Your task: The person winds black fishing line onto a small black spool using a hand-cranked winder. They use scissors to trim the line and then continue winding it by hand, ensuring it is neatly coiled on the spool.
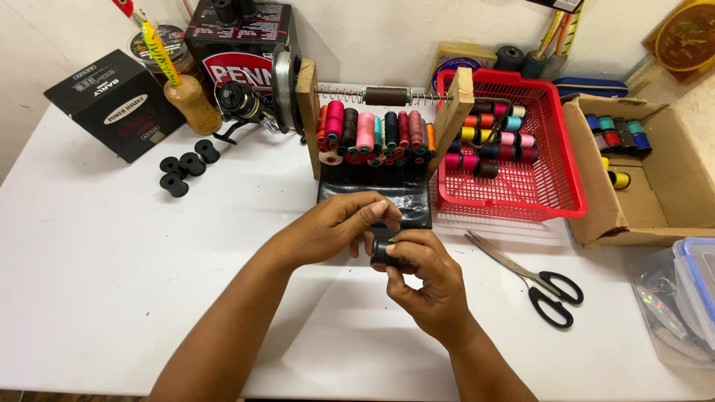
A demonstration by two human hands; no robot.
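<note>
Both my hands meet over the white table (112,283), just in front of a wooden thread rack. My right hand (428,279) grips a small black spool (381,253). My left hand (342,223) pinches at the top of that same spool with its fingertips. The rack (376,134) stands behind them, holding several coloured thread spools between two wooden uprights, on a black base (406,197). A spring rod with a dark spool (386,95) runs across its top.
Black-handled scissors (532,279) lie right of my hands. A red basket (551,179) and a cardboard box (655,201) hold more spools. Three empty black bobbins (186,167), a fishing reel (242,104), dark boxes (112,104) sit at the back left. A clear plastic tub (689,298) stands far right.
</note>
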